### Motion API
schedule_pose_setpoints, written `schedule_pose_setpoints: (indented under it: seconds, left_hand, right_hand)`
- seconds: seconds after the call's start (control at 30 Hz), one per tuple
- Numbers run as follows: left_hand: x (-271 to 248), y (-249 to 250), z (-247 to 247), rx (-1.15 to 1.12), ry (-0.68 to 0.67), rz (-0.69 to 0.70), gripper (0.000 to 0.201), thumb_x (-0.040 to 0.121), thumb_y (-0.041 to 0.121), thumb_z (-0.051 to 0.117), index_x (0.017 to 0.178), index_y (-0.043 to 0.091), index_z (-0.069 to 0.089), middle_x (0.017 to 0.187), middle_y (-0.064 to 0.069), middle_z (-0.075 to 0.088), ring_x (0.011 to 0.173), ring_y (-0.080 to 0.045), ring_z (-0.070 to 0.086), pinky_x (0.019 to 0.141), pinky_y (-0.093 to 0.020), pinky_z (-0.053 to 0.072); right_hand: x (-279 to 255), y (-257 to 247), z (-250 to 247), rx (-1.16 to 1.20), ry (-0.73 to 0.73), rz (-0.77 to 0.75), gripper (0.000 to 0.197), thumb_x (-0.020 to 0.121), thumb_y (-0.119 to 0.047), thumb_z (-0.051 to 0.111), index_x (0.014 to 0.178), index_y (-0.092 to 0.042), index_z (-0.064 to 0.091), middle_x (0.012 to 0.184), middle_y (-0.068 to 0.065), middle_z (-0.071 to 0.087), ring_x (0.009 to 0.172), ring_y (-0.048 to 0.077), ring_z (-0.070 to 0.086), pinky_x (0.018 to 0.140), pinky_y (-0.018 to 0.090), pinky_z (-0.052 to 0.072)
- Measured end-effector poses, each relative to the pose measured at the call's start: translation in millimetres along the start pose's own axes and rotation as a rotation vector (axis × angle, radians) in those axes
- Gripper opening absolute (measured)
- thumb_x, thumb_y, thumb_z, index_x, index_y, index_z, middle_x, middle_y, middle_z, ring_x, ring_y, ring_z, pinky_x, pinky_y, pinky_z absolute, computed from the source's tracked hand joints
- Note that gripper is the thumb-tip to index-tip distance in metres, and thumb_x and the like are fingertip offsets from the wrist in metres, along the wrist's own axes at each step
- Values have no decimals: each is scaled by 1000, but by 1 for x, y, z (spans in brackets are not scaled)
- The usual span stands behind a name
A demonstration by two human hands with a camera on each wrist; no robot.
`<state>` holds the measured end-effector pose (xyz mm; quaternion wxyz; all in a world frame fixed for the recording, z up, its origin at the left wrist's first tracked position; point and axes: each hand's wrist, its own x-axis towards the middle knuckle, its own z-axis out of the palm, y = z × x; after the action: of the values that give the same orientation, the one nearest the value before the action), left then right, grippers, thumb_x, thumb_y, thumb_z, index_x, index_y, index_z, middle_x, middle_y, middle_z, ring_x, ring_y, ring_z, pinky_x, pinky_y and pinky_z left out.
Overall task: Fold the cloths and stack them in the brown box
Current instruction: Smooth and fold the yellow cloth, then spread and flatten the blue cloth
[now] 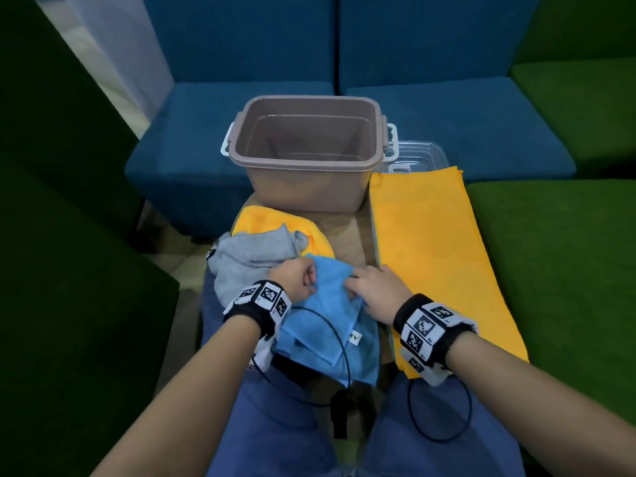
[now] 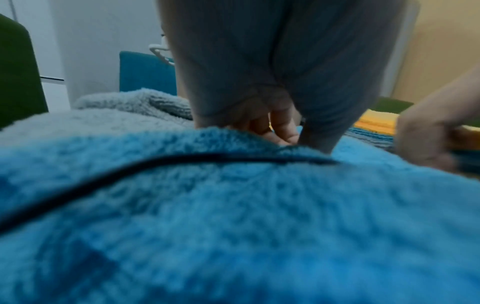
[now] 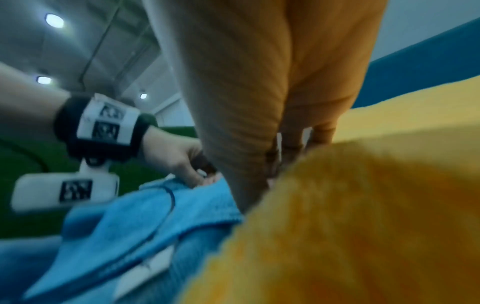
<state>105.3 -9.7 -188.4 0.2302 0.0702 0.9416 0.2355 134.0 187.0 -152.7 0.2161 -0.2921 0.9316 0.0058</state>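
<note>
The blue cloth (image 1: 320,325) lies crumpled at the near end of the worktop (image 1: 347,232), on the person's side of the brown box (image 1: 306,149), with its near part hanging over the worktop edge onto the lap. Both hands are on its far edge. The left hand (image 1: 297,278) has its fingers curled, pinching a bunch of the blue fabric; the right hand (image 1: 377,292) sits just beside it, fingers bent down into the same edge and gripping it. The hands are close together, nearly touching.

Judged progress: early. The brown box, standing at the far end of the worktop, shows only its bare inner floor; no cloth has been stacked in it. The blue cloth is not yet folded; the hands appear to be finding corners or an edge to spread it.

Left of the blue cloth, nearer the box, a grey cloth (image 1: 247,259) lies rumpled on top of a bunched yellow cloth (image 1: 275,220); both are unfolded. To the right of the box's near side, a long orange-yellow cloth (image 1: 433,256) lies flat, running back toward the person; whether it is already doubled over cannot be told. A clear plastic lid (image 1: 420,154) rests just right of the box, partly under that cloth's far end.

Remaining, by this judgement: fold all four cloths, then stack each in the box.
</note>
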Motion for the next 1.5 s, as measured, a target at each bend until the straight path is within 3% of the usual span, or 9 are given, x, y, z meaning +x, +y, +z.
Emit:
schedule_pose_setpoints:
  seconds: [0.17,0.4,0.57,0.7,0.9,1.07,1.2,1.33,1.5]
  left_hand:
    - [-2,17,-3,60,-40,-96,22,76,9,55,71,26,43,82,7,54,93,-22,59,99,-43,41]
    - [-15,58,-29,-157,-121,67,28,69,42,66,86,24,52,82,3,58,78,-18,56,71,-34,46]
    - [-25,88,-60,-264,309,246,18,71,13,48,85,13,59,78,-8,63,84,-35,59,71,-39,50]
    - [-33,94,-97,-424,563,258,26,63,16,34,69,4,56,61,-6,51,64,-29,47,60,-38,40]
    - [-42,94,-139,-730,658,327,37,73,35,61,73,-3,58,67,-6,53,66,-15,50,62,-34,42]
    - [-50,121,-138,-708,506,507,33,88,23,57,63,5,44,63,-3,33,60,-11,32,56,-28,27]
    - [-64,130,-143,-810,286,551,22,80,7,44,63,-7,48,65,-12,39,62,-19,35,54,-28,31]
    - [-71,126,-156,-783,324,581,25,73,4,40,71,-18,53,66,-11,48,63,-19,41,54,-28,32]
    - [-56,76,-168,-423,721,347,14,64,9,45,70,9,58,61,4,52,59,-10,44,56,-22,36]
  right_hand:
    - [10,4,-9,24,12,38,20,89,-3,51,81,-22,50,87,-5,51,84,19,46,80,30,26]
    - [4,9,-35,542,324,40,6,97,-7,44,95,-12,42,67,1,46,55,16,40,53,31,31]
    - [-9,9,-90,747,683,-75,10,95,-14,59,94,-10,50,69,-8,49,62,3,47,57,16,34]
    - [-17,32,-104,560,651,-96,13,80,-4,69,84,-11,59,67,-6,46,61,7,42,59,27,30]
    - [-23,56,-89,632,706,24,12,83,1,56,82,-11,56,95,5,61,94,24,57,81,39,46]
    - [-17,29,-92,919,567,-96,56,87,-32,72,132,-31,40,124,-10,59,103,4,60,85,17,45]
    - [-8,26,-97,854,645,-180,78,87,-20,72,149,-35,27,141,-7,42,104,5,56,81,9,42]
    - [-9,33,-110,650,563,-268,30,86,-26,72,115,-19,68,131,-1,57,116,9,52,95,25,43]
    - [-31,66,-125,808,684,-94,22,85,-9,73,72,-24,64,67,-14,60,63,-3,51,60,22,42]
